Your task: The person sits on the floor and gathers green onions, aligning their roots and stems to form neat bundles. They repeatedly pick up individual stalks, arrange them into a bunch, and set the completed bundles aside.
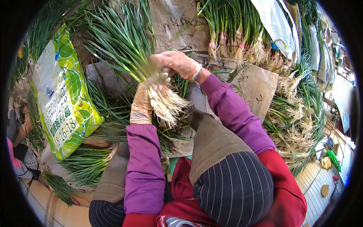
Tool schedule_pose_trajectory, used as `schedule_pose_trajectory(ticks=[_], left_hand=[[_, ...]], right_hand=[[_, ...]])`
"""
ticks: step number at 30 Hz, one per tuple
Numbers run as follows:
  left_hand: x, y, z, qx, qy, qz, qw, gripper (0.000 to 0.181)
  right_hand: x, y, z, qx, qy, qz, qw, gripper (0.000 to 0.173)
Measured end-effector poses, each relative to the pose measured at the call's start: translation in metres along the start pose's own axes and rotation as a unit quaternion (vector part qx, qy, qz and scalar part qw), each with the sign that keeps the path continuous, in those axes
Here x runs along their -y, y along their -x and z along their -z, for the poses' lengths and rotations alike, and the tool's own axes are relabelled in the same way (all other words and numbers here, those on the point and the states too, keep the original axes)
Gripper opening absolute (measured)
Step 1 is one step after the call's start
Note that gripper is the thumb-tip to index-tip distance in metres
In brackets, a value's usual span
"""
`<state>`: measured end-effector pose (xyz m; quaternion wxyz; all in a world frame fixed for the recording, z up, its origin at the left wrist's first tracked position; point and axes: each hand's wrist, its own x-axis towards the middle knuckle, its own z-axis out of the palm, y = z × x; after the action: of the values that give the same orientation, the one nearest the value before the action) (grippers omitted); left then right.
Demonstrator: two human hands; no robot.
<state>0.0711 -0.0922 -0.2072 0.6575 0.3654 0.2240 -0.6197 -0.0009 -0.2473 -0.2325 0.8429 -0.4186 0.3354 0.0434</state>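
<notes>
My left hand (pixel 143 100), in a thin pale glove with a purple sleeve, is closed around the lower stems of a bunch of green garlic (pixel 124 45). White bulbs and stringy roots (pixel 170 106) stick out to the right of it, and the long leaves point up and left. My right hand (pixel 180 64), gloved too, is bent over the stems just above the bulbs. Its fingertips are blurred and partly hidden, so what they grip cannot be made out.
A green and white fertilizer bag (pixel 68 96) lies at left. Rooted bunches (pixel 238 37) stand at upper right, near a loose pile (pixel 295 127). Brown sheeting (pixel 181 25) covers the ground. My knees (pixel 235 184) are close below my arms. Another person (pixel 22 159) is at the far left.
</notes>
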Motion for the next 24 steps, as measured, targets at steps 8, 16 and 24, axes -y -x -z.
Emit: schedule_pose_trajectory(ticks=[8, 16, 24], left_hand=[[0.007, -0.030, 0.054, -0.019, -0.126, 0.016, 0.992, 0.030], [-0.030, 0.009, -0.016, 0.042, -0.129, -0.205, 0.969, 0.016], [-0.011, -0.005, -0.024, -0.002, -0.096, -0.086, 0.992, 0.023]], right_hand=[[0.017, -0.012, 0.009, -0.180, 0.262, 0.096, 0.943, 0.031], [0.092, 0.002, 0.084, -0.409, 0.558, 0.151, 0.707, 0.043], [0.041, 0.041, 0.071, -0.264, 0.598, 0.008, 0.757, 0.040]])
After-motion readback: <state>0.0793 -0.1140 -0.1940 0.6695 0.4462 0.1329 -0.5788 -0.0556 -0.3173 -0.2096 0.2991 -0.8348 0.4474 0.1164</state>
